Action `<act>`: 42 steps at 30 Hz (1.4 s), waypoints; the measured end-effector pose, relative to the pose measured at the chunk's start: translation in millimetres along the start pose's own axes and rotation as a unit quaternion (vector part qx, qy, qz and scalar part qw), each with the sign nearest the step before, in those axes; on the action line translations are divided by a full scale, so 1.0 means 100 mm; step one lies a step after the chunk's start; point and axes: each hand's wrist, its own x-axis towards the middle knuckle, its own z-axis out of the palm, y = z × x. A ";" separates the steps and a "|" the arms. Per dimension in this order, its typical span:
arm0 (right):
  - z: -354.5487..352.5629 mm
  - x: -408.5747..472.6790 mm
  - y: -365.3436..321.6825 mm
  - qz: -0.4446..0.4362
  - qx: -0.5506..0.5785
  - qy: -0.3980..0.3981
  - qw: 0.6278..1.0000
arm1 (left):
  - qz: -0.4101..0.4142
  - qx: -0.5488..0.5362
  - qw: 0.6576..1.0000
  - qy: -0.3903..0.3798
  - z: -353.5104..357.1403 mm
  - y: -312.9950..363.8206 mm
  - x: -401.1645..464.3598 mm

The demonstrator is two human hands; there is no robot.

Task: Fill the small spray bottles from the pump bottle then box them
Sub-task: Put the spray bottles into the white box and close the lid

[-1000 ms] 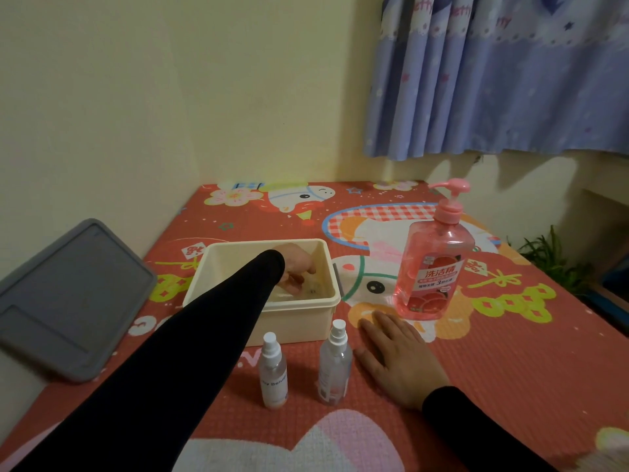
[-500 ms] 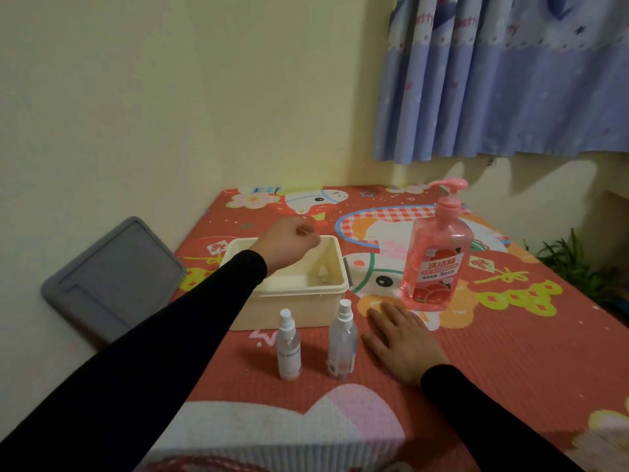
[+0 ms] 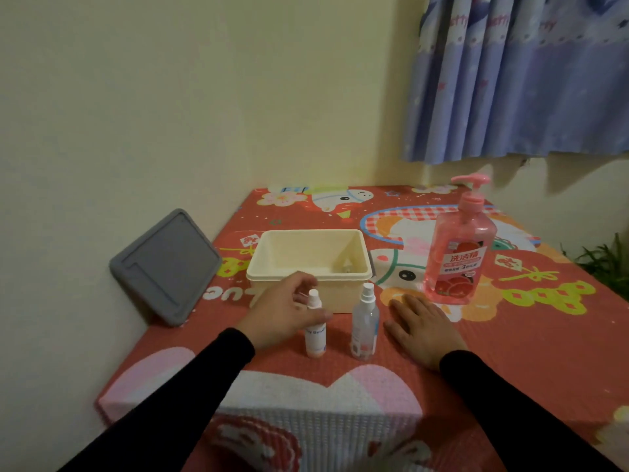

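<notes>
I am seeing my left hand (image 3: 284, 310) curling around the white spray bottle (image 3: 315, 330), standing upright just before the cream box (image 3: 308, 279). Right of it, the clear spray bottle (image 3: 365, 323) is standing beside my right hand (image 3: 423, 330), lying flat and relaxed on the counter (image 3: 510, 335).

Pink pump bottle (image 3: 459, 253), cream box (image 3: 308, 277), grey lid (image 3: 165, 265), red cartoon-print mat (image 3: 510, 335), blue curtain (image 3: 520, 76).

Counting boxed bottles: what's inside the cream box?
One small bottle lies near the right end of the cream box. Its front wall hides the near floor, so more cannot be excluded.
</notes>
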 end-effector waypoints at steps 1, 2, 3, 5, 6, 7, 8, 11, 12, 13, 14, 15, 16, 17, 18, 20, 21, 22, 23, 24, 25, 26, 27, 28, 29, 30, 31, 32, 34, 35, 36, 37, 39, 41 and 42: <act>0.01 0.00 0.00 -0.001 -0.002 0.000 1.000 | 0.009 -0.003 1.000 0.010 0.04 -0.04 -0.03; 0.01 0.01 0.01 0.000 -0.003 0.001 1.000 | 0.019 -0.003 1.000 0.023 0.07 -0.06 -0.04; 0.01 0.01 0.00 -0.001 -0.002 0.001 1.000 | 0.029 0.002 0.999 0.034 0.07 -0.08 -0.06; 0.01 0.01 0.01 -0.001 -0.002 0.002 1.000 | 0.039 0.011 0.999 0.035 0.08 -0.10 -0.06; 0.02 0.01 0.01 -0.002 -0.004 0.002 1.000 | 0.041 0.013 0.999 0.031 0.09 -0.11 -0.06; 0.02 0.02 0.01 -0.003 -0.007 0.002 1.000 | 0.041 0.010 0.999 0.027 0.09 -0.13 -0.07; 0.03 0.02 0.01 -0.004 -0.009 0.002 1.000 | 0.040 0.004 0.999 0.021 0.10 -0.14 -0.07; 0.02 0.02 0.00 0.000 0.000 0.003 1.000 | 0.043 -0.008 0.999 -0.001 0.09 -0.18 -0.08; 0.02 0.02 0.00 -0.001 0.002 0.004 1.000 | 0.042 -0.012 0.999 -0.006 0.08 -0.19 -0.08; 0.02 0.02 0.01 -0.001 0.003 0.003 1.000 | 0.039 -0.016 0.999 -0.008 0.07 -0.19 -0.08; 0.02 0.02 0.01 -0.002 0.003 0.003 1.000 | 0.037 -0.018 0.999 -0.009 0.06 -0.20 -0.08; 0.02 0.02 0.01 -0.003 0.003 0.004 1.000 | 0.036 -0.015 0.999 -0.008 0.06 -0.20 -0.08; 0.03 0.02 0.02 -0.003 0.002 0.004 1.000 | 0.036 -0.010 0.999 -0.006 0.07 -0.21 -0.09; 0.03 0.02 0.02 -0.003 -0.001 0.004 1.000 | 0.037 -0.003 0.999 -0.002 0.08 -0.22 -0.09; 0.03 0.02 0.02 -0.003 -0.004 0.003 1.000 | 0.038 0.005 0.999 0.003 0.09 -0.22 -0.09; 0.03 0.02 0.02 -0.002 -0.003 0.003 1.000 | 0.038 0.018 0.999 0.006 0.10 -0.22 -0.10; 0.03 0.02 0.02 -0.001 -0.002 0.001 1.000 | 0.039 0.024 0.999 0.002 0.11 -0.21 -0.10; 0.03 0.01 0.02 -0.001 0.001 0.000 1.000 | 0.040 0.035 0.999 -0.004 0.12 -0.21 -0.10; 0.02 0.01 0.01 -0.003 0.002 0.001 1.000 | 0.042 0.045 0.998 -0.011 0.12 -0.21 -0.11; 0.02 0.02 0.01 -0.002 0.002 0.001 1.000 | 0.047 0.051 0.998 -0.014 0.13 -0.21 -0.12; 0.02 0.01 0.01 -0.001 0.003 -0.001 1.000 | 0.055 0.049 0.997 -0.013 0.13 -0.21 -0.13; 0.01 0.01 0.01 0.001 0.004 0.000 1.000 | 0.061 0.044 0.997 -0.010 0.13 -0.22 -0.13; 0.01 0.01 0.01 0.003 0.005 0.002 1.000 | 0.064 0.041 0.997 -0.007 0.10 -0.21 -0.11; 0.01 0.00 0.00 0.002 0.004 0.003 1.000 | 0.064 0.040 0.997 -0.002 0.07 -0.19 -0.10; 0.01 -0.01 0.00 0.001 0.005 0.003 1.000 | 0.063 0.041 0.997 0.002 0.03 -0.17 -0.06; 0.01 0.00 0.00 0.001 0.006 0.002 1.000 | 0.063 0.037 0.997 0.003 -0.02 -0.12 0.00; 0.01 0.00 0.00 0.002 0.007 0.001 1.000 | 0.061 0.022 0.998 0.003 -0.08 -0.06 0.07; 0.01 0.01 0.01 0.003 0.007 -0.001 1.000 | 0.061 0.001 0.998 0.004 -0.13 0.01 0.14; 0.00 -0.01 0.00 0.001 0.006 -0.006 1.000 | 0.070 -0.038 0.997 0.019 -0.23 0.17 0.29; 0.00 -0.01 0.00 0.001 0.006 -0.006 1.000 | 0.074 -0.052 0.996 0.027 -0.26 0.25 0.37; -0.01 -0.01 0.00 0.001 0.006 -0.006 1.000 | 0.076 -0.062 0.995 0.035 -0.30 0.31 0.47; -0.02 -0.01 0.00 0.003 0.006 -0.007 1.000 | 0.075 -0.068 0.994 0.042 -0.32 0.37 0.57; -0.04 -0.03 -0.02 0.003 0.014 -0.010 1.000 | 0.061 -0.075 0.994 0.051 -0.36 0.45 0.79; -0.07 -0.04 -0.04 0.005 0.019 -0.014 1.000 | 0.031 -0.077 0.996 0.045 -0.36 0.49 1.02; -0.08 -0.04 -0.04 0.004 0.020 -0.013 1.000 | 0.016 -0.075 0.996 0.040 -0.35 0.50 1.13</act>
